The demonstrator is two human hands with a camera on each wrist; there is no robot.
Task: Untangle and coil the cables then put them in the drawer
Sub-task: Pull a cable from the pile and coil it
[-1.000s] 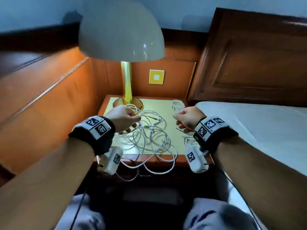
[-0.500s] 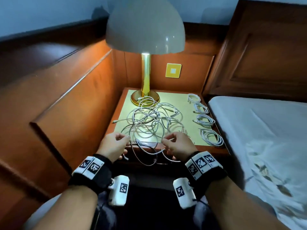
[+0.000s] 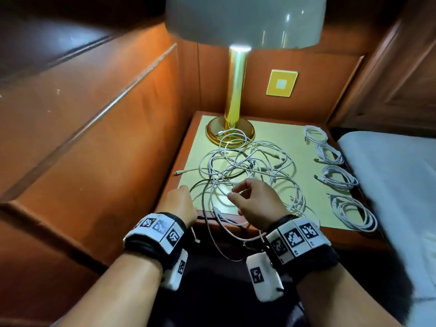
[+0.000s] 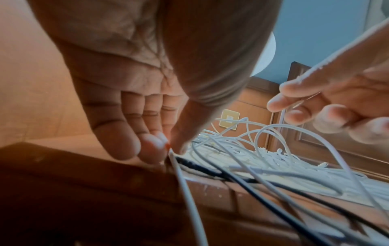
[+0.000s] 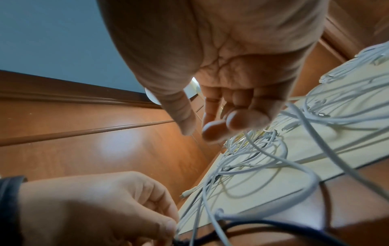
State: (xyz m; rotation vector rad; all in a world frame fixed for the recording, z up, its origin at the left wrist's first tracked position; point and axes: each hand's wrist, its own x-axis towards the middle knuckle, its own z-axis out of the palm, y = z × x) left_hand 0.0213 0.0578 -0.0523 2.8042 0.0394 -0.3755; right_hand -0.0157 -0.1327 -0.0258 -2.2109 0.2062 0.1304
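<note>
Tangle of white cables point(image 3: 247, 171) spread over the middle of the nightstand top point(image 3: 287, 206), reaching from the lamp base point(image 3: 230, 132) at the far left corner down to the near edge, several loops spilling over that edge and hanging in front of the wood below. One dark cable point(image 3: 204, 204) threaded through the white ones near the near left corner, also drooping over the edge. Four coiled white cables point(image 3: 339, 178) lined up along the right edge, from far corner to near corner, each apart from its neighbour and clear of the tangle.

Left hand point(image 3: 180, 204) at the near left corner, fingers curled, thumb and fingertips point(image 4: 153, 143) pinching a white cable point(image 4: 189, 199) right at the edge; that strand drops straight down past the front of the nightstand. Right hand point(image 3: 253, 204) just above the near edge, a little right of the left hand, fingers point(image 5: 214, 129) loosely bent. In the left wrist view a thin white strand point(image 4: 283, 114) runs between its thumb and forefinger, so a light pinch on a loop of the tangle; blurred, grip hard to judge further.

Lamp shade point(image 3: 245, 20) overhead, lit, on a gold stem point(image 3: 236, 90). Yellow square plate point(image 3: 282, 83) on the wooden panel behind. White mattress point(image 3: 396, 185) beside the right edge. Drawer front not clearly made out.
</note>
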